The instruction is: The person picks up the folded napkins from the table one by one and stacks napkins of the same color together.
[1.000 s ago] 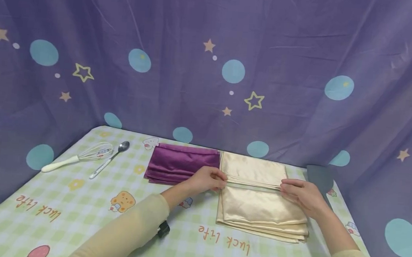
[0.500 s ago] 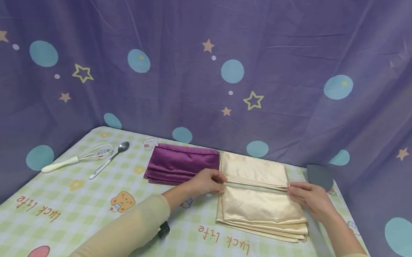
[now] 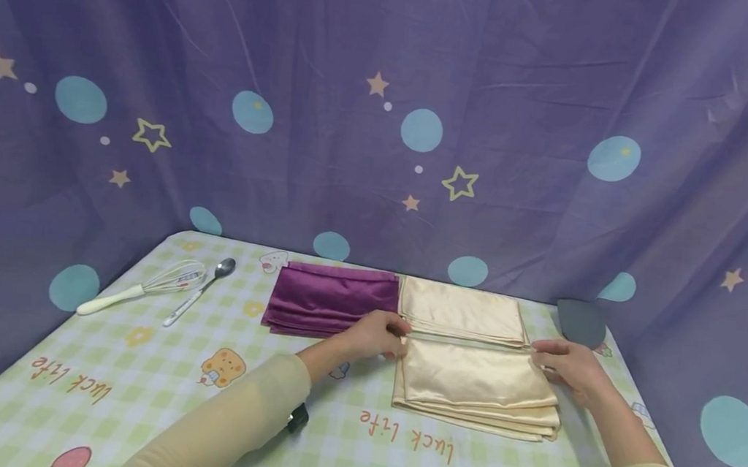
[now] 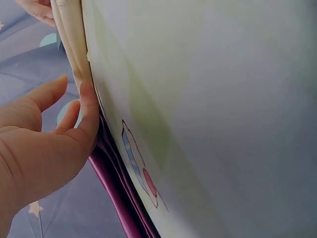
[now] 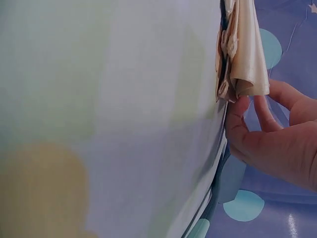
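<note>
Two cream satin cloths lie folded on the table, the back cloth (image 3: 460,310) directly beyond the front cloth (image 3: 478,377). A folded purple satin cloth (image 3: 329,300) adjoins the back one on its left. My left hand (image 3: 375,334) is at the left edges of the cream cloths, near the seam between them. In the left wrist view, one finger (image 4: 88,101) touches the cloth edge while thumb and other fingers stay apart. On the other side, my right hand (image 3: 571,366) has its fingertips beside the right corners. The right wrist view shows loosely bent fingers (image 5: 240,111) at the layered cloth end.
A white-handled whisk (image 3: 145,287) and a metal spoon (image 3: 201,289) lie at the left. The dark grey blade of a spatula-like tool (image 3: 581,322) lies at the back right. A purple curtain (image 3: 383,117) hangs behind the checked tablecloth (image 3: 157,392).
My right hand has slid rightward and slightly nearer, off the front cloth's top to its right corner. The left hand has dropped slightly nearer along the left edge.
</note>
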A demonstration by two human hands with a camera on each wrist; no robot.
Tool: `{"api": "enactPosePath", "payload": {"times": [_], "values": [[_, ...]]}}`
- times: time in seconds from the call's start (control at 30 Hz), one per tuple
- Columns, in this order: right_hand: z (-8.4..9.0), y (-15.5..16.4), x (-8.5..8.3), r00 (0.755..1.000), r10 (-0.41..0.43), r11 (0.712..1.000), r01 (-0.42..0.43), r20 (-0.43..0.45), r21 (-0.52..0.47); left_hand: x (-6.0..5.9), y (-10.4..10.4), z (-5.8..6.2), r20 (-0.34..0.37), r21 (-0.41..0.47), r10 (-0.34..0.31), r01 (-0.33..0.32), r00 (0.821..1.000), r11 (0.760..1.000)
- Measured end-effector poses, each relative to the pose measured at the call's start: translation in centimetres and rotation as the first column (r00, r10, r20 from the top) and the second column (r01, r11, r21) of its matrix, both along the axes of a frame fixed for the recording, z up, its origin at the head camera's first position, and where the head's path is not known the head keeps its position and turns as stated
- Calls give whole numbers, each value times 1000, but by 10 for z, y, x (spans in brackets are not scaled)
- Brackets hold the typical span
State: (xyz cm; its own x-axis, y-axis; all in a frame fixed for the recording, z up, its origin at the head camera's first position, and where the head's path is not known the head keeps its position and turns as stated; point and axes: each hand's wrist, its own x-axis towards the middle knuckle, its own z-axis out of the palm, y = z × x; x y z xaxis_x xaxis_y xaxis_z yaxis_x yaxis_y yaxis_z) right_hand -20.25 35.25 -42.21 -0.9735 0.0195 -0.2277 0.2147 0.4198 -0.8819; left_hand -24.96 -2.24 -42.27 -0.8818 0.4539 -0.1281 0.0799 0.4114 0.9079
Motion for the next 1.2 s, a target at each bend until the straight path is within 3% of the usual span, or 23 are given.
{"api": "enactPosePath", "payload": {"times": [0.5, 0.77, 1.2], "values": [[1, 6, 3, 992, 129, 985, -125, -18, 118, 1, 5, -9, -134, -7, -7, 7, 991, 1000], [1, 6, 5, 991, 131, 984, -129, -8, 126, -1, 7, -14, -125, -12, 14, -15, 992, 1000], [-4, 10, 5, 991, 131, 986, -132, 9, 102, 4, 6, -8, -80, -15, 30, -31, 996, 999]]}}
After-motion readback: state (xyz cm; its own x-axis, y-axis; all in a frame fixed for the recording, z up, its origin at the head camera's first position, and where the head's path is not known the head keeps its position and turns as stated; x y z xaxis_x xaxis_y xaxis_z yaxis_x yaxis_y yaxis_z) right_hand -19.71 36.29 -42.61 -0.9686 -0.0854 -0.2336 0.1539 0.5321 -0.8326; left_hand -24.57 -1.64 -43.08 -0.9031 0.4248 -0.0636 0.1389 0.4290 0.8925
